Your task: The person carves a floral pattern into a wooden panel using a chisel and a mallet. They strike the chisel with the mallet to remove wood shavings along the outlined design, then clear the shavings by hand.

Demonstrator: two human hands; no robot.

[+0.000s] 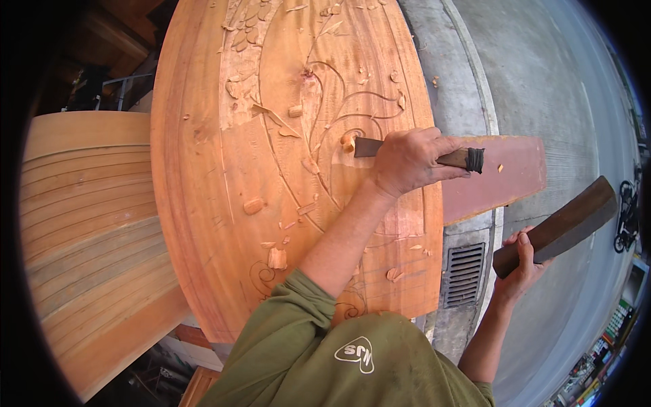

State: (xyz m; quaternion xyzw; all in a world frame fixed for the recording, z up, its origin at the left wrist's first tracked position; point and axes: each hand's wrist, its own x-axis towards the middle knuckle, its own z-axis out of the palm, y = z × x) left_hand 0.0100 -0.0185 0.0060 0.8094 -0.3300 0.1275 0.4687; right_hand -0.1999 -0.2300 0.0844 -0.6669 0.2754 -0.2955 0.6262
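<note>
My left hand (pixel 412 161) is wrapped round a chisel (pixel 367 147). Its flat dark blade points left, with the edge against a curl of wood on the carved wooden panel (pixel 193 169). The wooden handle sticks out to the right of my fist and ends in a black wrapping. Off the panel's right side, my right hand (pixel 521 273) grips a dark, thick wooden mallet (pixel 566 220), tilted up to the right and apart from the chisel. Leaf and vine shapes are cut into the panel, and pencilled scrolls show near its lower end.
Loose wood chips (pixel 277 258) lie scattered over the panel. A reddish-brown board (pixel 505 169) juts out from beneath its right side. Stacked wooden boards (pixel 102 203) stand to the left. A drain grate (pixel 464 275) is set in the concrete ground (pixel 529 81) on the right.
</note>
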